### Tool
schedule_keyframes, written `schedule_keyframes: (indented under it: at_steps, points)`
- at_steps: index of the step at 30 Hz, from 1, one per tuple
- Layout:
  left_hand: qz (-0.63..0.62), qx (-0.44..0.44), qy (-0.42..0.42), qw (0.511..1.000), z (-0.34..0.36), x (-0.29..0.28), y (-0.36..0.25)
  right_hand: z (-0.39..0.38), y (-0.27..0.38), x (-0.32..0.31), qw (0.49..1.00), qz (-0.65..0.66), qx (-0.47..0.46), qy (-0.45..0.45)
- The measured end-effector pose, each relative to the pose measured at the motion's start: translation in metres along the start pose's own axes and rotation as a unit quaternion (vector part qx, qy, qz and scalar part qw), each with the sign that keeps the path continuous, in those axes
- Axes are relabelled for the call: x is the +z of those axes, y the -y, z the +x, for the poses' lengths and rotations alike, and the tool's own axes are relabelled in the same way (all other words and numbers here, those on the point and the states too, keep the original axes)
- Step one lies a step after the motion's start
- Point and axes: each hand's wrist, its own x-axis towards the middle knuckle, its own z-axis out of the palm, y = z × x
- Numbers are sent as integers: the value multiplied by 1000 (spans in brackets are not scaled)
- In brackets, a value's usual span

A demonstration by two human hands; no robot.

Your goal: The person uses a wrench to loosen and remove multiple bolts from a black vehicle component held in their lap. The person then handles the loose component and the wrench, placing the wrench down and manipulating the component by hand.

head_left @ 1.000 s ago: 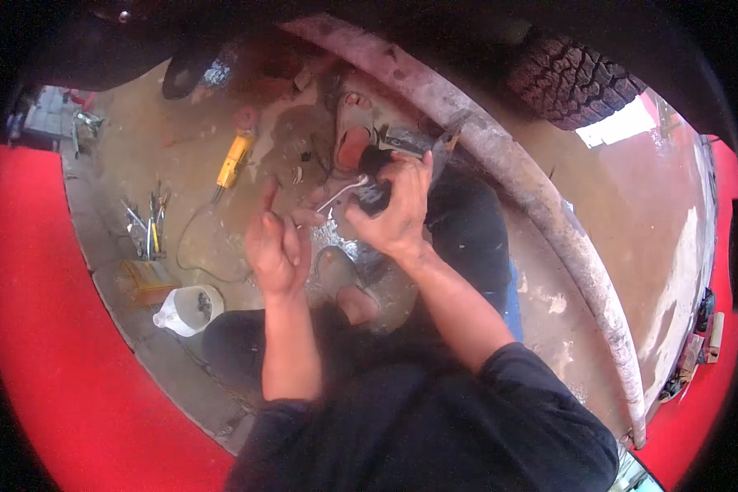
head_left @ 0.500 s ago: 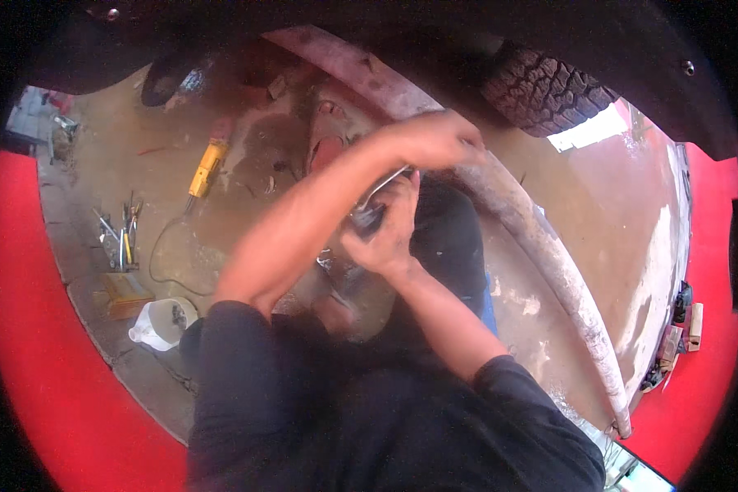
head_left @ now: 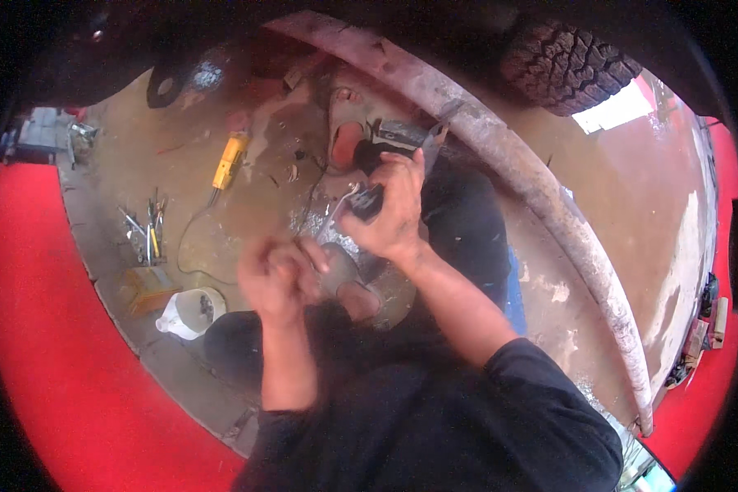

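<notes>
My right hand (head_left: 392, 215) is closed round a dark metal part (head_left: 366, 202), fingers on its far side and thumb on the near side. A dark block-like piece (head_left: 403, 131) and a pale grey strip (head_left: 435, 152) show just beyond the fingertips; I cannot tell whether they belong to the same part. To the left and nearer my body is my left hand (head_left: 283, 275), apart from the part. Motion smears its fingers, which look bent; whether anything is in them does not show. Below both hands are my feet in sandals (head_left: 357, 297).
A long curved, worn tube (head_left: 541, 184) arches across the right, beneath a treaded tyre (head_left: 570, 66). On the left floor lie a yellow corded power tool (head_left: 231, 160), several hand tools (head_left: 149, 234), a wooden block (head_left: 150, 289) and a white cut-open jug (head_left: 176, 318). Red surfaces (head_left: 49, 287) flank the floor.
My left hand has swung from above the right hand back to the lower left, off the part. The right hand keeps its hold. The whole view has shifted slightly.
</notes>
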Motion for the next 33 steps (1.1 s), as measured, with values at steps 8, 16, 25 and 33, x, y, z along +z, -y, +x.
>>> schedule_keyframes:
  at_steps: [8,16,25,33]
  points:
    - [-285,-176,-203,920,56,-55,94,-5,0,-15,1000,-2,9,-9]
    - [-291,-230,-213,904,105,-51,119,-2,1,-11,1000,-17,2,-21]
    - [29,-373,187,908,174,71,158,-16,2,-24,999,7,-37,-14]
    - [361,12,551,753,105,160,46,-21,-17,-16,979,92,122,135]
